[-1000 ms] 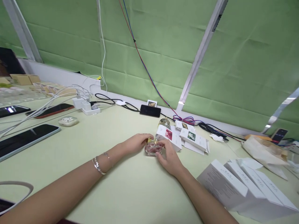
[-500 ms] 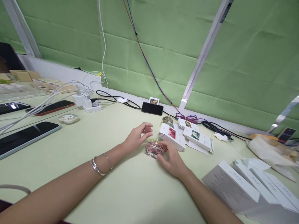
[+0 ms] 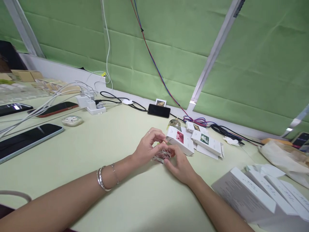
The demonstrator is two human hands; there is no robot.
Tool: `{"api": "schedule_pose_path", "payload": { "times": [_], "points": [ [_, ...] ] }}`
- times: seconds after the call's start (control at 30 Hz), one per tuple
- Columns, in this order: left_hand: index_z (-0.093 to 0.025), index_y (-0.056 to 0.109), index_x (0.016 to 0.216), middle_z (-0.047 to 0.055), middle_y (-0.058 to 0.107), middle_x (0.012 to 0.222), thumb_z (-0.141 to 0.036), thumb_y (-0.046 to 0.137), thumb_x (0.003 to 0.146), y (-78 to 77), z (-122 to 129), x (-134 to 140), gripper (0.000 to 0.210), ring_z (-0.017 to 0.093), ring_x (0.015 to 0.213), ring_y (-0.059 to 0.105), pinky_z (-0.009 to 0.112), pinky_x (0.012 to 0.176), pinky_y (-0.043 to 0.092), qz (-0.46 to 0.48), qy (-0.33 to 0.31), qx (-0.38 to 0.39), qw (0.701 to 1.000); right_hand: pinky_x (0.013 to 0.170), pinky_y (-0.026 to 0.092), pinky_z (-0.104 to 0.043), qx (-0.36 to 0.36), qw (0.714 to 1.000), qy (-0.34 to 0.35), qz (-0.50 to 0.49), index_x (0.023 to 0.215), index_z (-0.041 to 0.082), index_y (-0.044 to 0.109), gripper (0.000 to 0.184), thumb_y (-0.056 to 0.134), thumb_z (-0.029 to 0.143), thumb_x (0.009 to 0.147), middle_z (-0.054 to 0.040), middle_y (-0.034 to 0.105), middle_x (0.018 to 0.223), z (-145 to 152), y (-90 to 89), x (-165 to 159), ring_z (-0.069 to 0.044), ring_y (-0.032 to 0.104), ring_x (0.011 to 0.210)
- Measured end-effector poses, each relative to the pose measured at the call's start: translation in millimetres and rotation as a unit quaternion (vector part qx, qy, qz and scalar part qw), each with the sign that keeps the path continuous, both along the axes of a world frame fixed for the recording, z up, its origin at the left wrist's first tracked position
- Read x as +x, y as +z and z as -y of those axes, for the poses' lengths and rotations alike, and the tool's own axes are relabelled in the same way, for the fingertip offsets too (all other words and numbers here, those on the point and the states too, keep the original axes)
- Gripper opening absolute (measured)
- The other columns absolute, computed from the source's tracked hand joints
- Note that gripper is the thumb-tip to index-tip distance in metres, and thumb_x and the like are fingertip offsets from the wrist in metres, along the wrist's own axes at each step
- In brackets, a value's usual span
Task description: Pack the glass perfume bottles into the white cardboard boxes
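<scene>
A clear glass perfume bottle (image 3: 159,158) with a pinkish tint stands on the pale table between my hands. My right hand (image 3: 181,165) grips its right side between thumb and fingers. Over its top curls my left hand (image 3: 147,145), thumb and fingertips closed around the cap, which they mostly hide. Just behind the bottle lies a white box (image 3: 181,145) with a red picture. A second perfume bottle (image 3: 174,123), greenish with a gold top, stands behind that box.
White boxes with a green picture (image 3: 207,144) and a yellowish picture (image 3: 196,128) lie at the right. Several larger white boxes (image 3: 253,190) lean at the front right. Phones (image 3: 31,140), white cables and a charger (image 3: 93,106) occupy the left. Another phone (image 3: 158,111) lies near the wall.
My left hand has moved right onto the top of the perfume bottle and its fingers have closed around the cap. My right hand keeps its hold on the side.
</scene>
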State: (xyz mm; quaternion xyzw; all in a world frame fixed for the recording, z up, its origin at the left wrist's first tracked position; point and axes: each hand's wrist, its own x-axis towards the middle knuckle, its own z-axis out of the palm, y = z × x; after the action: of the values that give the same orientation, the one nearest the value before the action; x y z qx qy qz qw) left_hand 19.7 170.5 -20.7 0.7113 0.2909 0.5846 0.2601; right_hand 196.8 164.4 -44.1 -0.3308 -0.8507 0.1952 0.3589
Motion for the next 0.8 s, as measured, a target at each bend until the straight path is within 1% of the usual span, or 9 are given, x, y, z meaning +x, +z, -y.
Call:
{"api": "schedule_pose_path", "payload": {
  "times": [0.1, 0.17, 0.4, 0.6, 0.8],
  "points": [
    [-0.018, 0.056, 0.081, 0.001, 0.054, 0.082, -0.021, 0.062, 0.076, 2.6, 2.3, 1.7, 0.009, 0.012, 0.076, 0.055, 0.024, 0.068, 0.048, -0.037, 0.012, -0.010, 0.999, 0.074, 0.044, -0.032, -0.002, 1.000, -0.003, 0.002, 0.109, 0.020, 0.043, 0.031, 0.050, 0.019, 0.080, -0.0052, 0.051, 0.094, 0.4, 0.4, -0.5, -0.016, 0.049, 0.081],
    [-0.018, 0.057, 0.079, 0.001, 0.055, 0.080, -0.021, 0.063, 0.075, 4.4, 3.7, 1.8, 0.008, 0.012, 0.075, 0.055, 0.024, 0.066, 0.048, -0.053, 0.013, -0.014, 0.998, 0.073, 0.045, -0.032, -0.002, 1.000, -0.005, 0.002, 0.109, 0.020, 0.043, 0.031, 0.050, 0.019, 0.080, -0.0052, 0.051, 0.094, -0.1, 0.5, -0.7, -0.016, 0.050, 0.081],
    [-0.017, 0.059, 0.076, 0.002, 0.060, 0.079, -0.020, 0.063, 0.075, 3.6, 3.1, -0.6, 0.005, 0.013, 0.074, 0.058, 0.025, 0.067, 0.049, -0.056, 0.021, -0.011, 0.998, 0.071, 0.046, -0.032, 0.005, 1.000, -0.008, 0.002, 0.110, 0.020, 0.043, 0.031, 0.049, 0.020, 0.080, -0.0051, 0.052, 0.094, -1.9, -0.7, -1.0, -0.016, 0.051, 0.079],
    [-0.017, 0.058, 0.075, 0.003, 0.062, 0.079, -0.017, 0.061, 0.077, 1.5, 0.3, -1.2, 0.004, 0.013, 0.077, 0.060, 0.025, 0.070, 0.050, -0.050, 0.037, 0.076, 0.995, 0.072, 0.046, -0.032, 0.013, 1.000, -0.006, 0.010, 0.112, 0.021, 0.041, 0.032, 0.048, 0.020, 0.081, -0.0046, 0.052, 0.093, -0.5, -1.2, -0.4, -0.016, 0.051, 0.080],
    [-0.017, 0.058, 0.079, 0.004, 0.062, 0.083, -0.014, 0.058, 0.078, 1.2, -1.2, -2.0, 0.003, 0.012, 0.079, 0.061, 0.024, 0.071, 0.050, -0.107, 0.025, 0.103, 0.989, 0.071, 0.046, -0.031, 0.014, 1.000, -0.002, 0.010, 0.112, 0.020, 0.042, 0.032, 0.048, 0.022, 0.081, -0.0050, 0.053, 0.093, -1.2, 0.0, -0.3, -0.015, 0.051, 0.078]
  ]
}}
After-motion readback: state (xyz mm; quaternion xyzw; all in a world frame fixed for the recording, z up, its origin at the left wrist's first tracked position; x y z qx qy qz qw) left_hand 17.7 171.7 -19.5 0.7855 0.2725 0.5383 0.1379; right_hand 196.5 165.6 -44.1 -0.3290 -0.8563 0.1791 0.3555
